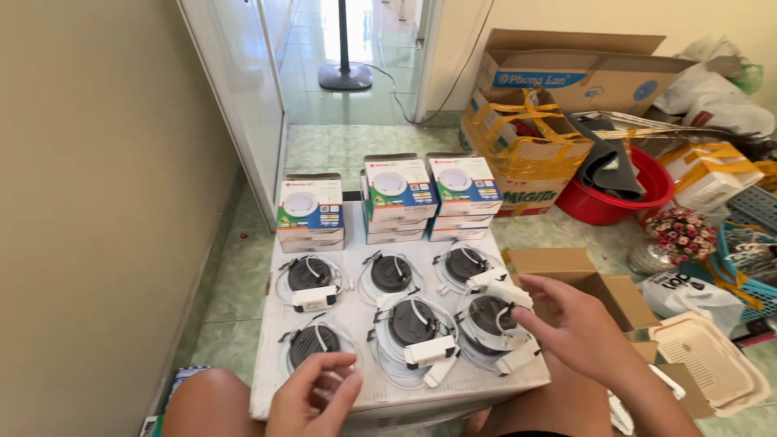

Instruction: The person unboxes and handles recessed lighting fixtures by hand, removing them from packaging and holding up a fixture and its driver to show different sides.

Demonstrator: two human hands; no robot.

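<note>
**Hands over a board of round ceiling lamps**

A person sits on a tiled floor with a white board (356, 303) across the knees, six round recessed lamps laid face down on it in two rows. The right hand (579, 328) reaches in from the right edge, fingers spread and slightly curled, its fingertips (526, 320) at the near-right lamp (490, 320); they appear to touch its white driver box or wiring, though the contact is hard to make out from this angle. The left hand (316, 396) hovers at the near edge of the board, fingers loosely curled and apart, holding nothing, just in front of the near-left lamp (314, 344). Between the two hands lies the near-middle lamp (413, 324), its white driver box (430, 351) resting against its rim.

In the far row, three more lamps sit side by side, each with a black back, a clear ring and white leads. Behind them, at the far end of the board, stand three stacks of lamp cartons (395, 198), white with green and blue panels.

To the right, on the floor, are an open brown cardboard box (566, 271), a red plastic basin (639, 198) holding dark cloth, a large taped carton (526, 158), a bunch of pink flowers (681, 231) and a blue basket (749, 267). A fan stand (345, 73) shows in the doorway beyond. A beige wall fills the left side.
</note>
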